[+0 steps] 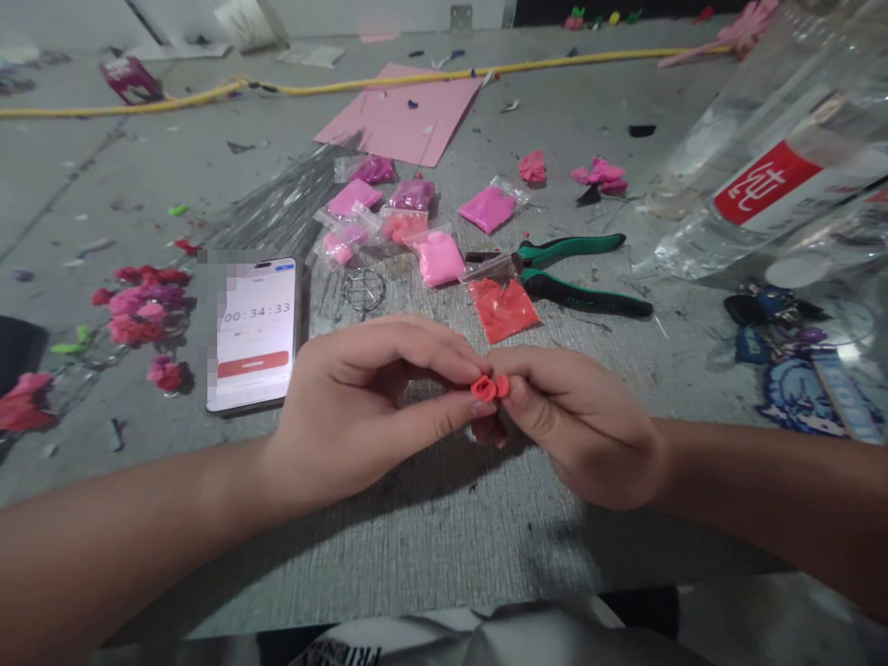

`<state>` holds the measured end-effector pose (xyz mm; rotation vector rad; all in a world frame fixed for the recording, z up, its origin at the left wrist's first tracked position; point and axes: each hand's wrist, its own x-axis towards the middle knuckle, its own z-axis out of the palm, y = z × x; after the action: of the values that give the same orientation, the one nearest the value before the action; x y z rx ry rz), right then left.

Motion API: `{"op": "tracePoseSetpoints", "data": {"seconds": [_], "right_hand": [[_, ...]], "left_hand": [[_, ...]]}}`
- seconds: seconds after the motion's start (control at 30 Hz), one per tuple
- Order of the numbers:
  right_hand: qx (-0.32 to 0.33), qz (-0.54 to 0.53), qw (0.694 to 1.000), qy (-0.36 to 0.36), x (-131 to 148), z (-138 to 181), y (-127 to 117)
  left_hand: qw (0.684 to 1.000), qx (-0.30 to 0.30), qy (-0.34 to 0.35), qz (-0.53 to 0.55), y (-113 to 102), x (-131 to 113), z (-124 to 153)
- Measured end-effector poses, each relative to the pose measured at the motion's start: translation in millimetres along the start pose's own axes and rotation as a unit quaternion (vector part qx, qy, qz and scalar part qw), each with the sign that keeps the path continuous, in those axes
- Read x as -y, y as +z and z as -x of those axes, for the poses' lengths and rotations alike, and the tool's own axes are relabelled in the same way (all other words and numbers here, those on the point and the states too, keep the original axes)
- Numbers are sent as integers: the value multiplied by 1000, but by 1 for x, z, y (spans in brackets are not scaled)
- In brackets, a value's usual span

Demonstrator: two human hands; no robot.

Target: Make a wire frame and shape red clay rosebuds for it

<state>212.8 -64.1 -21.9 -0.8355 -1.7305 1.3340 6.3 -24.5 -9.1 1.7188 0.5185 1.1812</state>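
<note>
Between my two hands, over the near middle of the table, is a small red clay rose (484,388) with curled petals. My left hand (375,402) pinches it from the left between thumb and fingers. My right hand (583,416) closes on its right side, where a flat round red petal (501,385) shows against the thumb and forefinger. The fingers below are partly hidden. Just beyond my hands lies an orange-red clay packet (500,310), with green-handled pliers (573,273) beside it. A wire ring (364,291) lies beyond my left hand.
A phone (253,338) showing a timer lies left of my left hand. Clay flowers (147,305) sit farther left. Pink clay packets (440,257), wire stems (277,199) and pink paper (406,111) lie beyond. Plastic bottles (770,180) and keychains (805,370) are at right.
</note>
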Motion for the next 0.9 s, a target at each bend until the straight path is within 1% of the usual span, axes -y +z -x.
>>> {"op": "tracePoseSetpoints", "data": {"seconds": [0.2, 0.37, 0.53, 0.7, 0.9], "right_hand": [[-2, 2, 1000, 3, 2, 0, 0], [0, 10, 1000, 1, 1, 0, 0], [-12, 21, 1000, -6, 1, 0, 2], [-30, 33, 999, -16, 0, 1, 6], [-34, 11, 999, -24, -3, 3, 7]], "left_hand": [[1000, 8, 5, -4, -1, -1, 0], [1000, 10, -3, -18, -1, -1, -1], [999, 6, 2, -34, 1, -4, -1], [998, -4, -12, -58, 2, -9, 0], [998, 4, -13, -62, 1, -8, -1]]}}
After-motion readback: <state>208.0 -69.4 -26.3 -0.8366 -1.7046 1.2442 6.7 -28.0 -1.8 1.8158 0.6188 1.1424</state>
